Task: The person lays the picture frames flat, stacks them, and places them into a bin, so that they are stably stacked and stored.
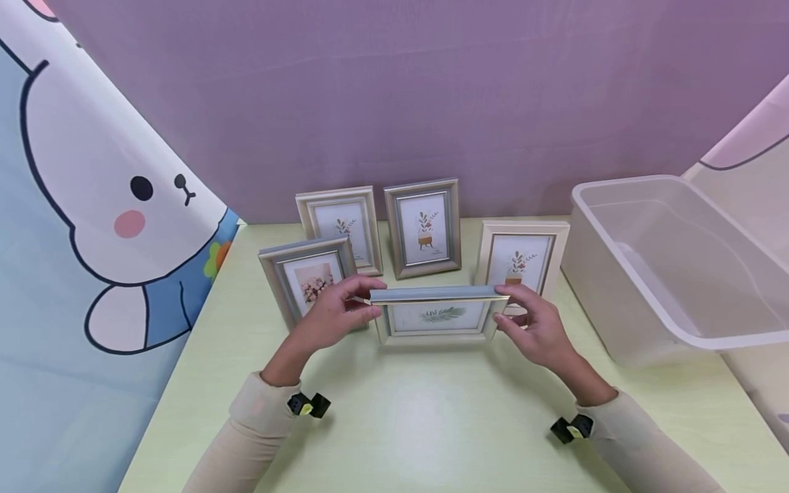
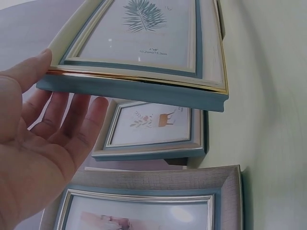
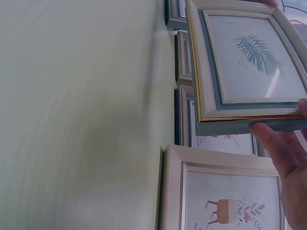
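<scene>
Both hands hold a cream picture frame with a green palm-leaf print (image 1: 439, 316), sideways and leaning, above the pale table. At its left end my left hand (image 1: 335, 311) pinches the edge between thumb and fingers. The other end is pinched by my right hand (image 1: 535, 325). In the left wrist view, the gold inner line and blue-grey side of the palm-leaf frame (image 2: 139, 88) show. Behind my left hand stands a grey-brown frame with a pink flower photo (image 1: 311, 277). A cream frame with a potted-plant print (image 1: 524, 246) stands behind my right hand, partly hidden.
Two more potted-plant frames stand at the back, a champagne one (image 1: 342, 229) and a bronze one (image 1: 425, 229). A deep off-white plastic bin (image 1: 622, 287) is at the right. A purple cloth (image 1: 401, 89) hangs behind the table (image 1: 419, 424); a cartoon-print cloth (image 1: 123, 171) hangs at left.
</scene>
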The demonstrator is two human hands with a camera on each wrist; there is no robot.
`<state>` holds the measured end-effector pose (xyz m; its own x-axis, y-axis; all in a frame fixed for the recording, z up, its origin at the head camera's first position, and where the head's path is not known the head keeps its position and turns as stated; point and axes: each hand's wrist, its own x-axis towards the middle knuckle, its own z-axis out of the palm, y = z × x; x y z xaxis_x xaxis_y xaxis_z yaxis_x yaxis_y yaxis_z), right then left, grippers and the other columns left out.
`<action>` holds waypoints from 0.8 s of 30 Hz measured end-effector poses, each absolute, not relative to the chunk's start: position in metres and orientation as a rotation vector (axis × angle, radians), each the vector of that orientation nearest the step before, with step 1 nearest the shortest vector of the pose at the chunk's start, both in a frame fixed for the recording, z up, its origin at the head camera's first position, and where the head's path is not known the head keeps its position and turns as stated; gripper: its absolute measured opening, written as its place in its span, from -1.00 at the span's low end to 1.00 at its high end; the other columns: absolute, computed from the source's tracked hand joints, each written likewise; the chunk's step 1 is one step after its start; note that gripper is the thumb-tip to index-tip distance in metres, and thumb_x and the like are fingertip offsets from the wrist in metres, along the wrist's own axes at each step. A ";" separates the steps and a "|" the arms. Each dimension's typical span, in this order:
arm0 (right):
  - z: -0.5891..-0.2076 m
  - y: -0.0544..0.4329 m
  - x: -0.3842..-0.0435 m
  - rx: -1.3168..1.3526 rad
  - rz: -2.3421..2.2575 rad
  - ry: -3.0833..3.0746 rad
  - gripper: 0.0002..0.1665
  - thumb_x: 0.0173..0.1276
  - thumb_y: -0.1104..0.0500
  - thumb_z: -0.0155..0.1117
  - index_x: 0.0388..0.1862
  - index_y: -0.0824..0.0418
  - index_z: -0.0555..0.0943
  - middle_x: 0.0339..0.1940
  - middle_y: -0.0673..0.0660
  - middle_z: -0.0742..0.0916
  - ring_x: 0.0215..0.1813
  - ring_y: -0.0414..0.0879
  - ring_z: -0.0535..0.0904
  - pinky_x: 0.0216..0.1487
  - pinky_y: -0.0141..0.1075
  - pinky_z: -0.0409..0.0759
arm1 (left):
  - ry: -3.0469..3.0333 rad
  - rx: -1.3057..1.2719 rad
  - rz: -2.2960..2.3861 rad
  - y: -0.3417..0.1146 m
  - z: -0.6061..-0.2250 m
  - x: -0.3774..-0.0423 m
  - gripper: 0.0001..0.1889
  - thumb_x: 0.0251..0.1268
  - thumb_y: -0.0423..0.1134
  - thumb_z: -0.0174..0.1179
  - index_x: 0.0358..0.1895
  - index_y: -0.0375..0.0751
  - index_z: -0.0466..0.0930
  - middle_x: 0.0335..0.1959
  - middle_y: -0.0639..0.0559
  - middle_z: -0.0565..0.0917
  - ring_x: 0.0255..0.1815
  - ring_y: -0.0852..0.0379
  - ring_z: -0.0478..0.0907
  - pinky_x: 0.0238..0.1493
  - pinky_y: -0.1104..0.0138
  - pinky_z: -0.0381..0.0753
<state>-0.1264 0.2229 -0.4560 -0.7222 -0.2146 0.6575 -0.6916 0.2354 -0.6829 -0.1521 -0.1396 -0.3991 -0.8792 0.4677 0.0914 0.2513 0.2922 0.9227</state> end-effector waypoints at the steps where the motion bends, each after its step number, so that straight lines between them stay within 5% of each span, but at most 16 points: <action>1: -0.457 0.223 -0.126 0.834 1.499 -2.081 -0.30 -0.04 0.78 0.29 0.17 0.53 0.53 0.12 -0.16 0.64 0.00 -0.42 0.62 -0.35 -0.52 0.71 | 2.363 0.665 1.626 -0.140 -0.399 -0.152 -0.65 0.36 -0.35 0.32 0.19 -0.20 0.60 0.06 -0.16 0.63 -0.03 0.01 0.62 -0.07 0.40 0.71; 18: -0.454 0.222 -0.123 0.748 1.511 -2.180 -0.26 0.04 0.73 0.29 0.26 0.48 0.45 0.16 -0.31 0.59 -0.07 -0.49 0.64 -0.42 -0.46 0.72 | 2.394 0.648 1.597 -0.142 -0.400 -0.152 -0.65 0.42 -0.23 0.30 0.22 -0.10 0.61 -0.05 -0.12 0.67 -0.09 0.04 0.64 -0.18 0.34 0.72; 24: -0.453 0.225 -0.122 0.680 1.502 -2.289 -0.28 0.14 0.65 0.32 0.31 0.38 0.46 -0.08 0.17 0.73 -0.15 -0.40 0.68 -0.39 -0.41 0.74 | 2.416 0.604 1.602 -0.139 -0.403 -0.153 -0.67 0.43 -0.20 0.28 0.21 -0.07 0.62 -0.17 -0.12 0.68 -0.19 0.02 0.61 -0.30 0.31 0.67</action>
<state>-0.1224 0.2250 -0.4533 -0.8359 -0.2139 0.5055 -0.5489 0.3341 -0.7662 -0.1531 -0.1395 -0.4028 -0.9013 0.4271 0.0729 0.2333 0.3366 0.9123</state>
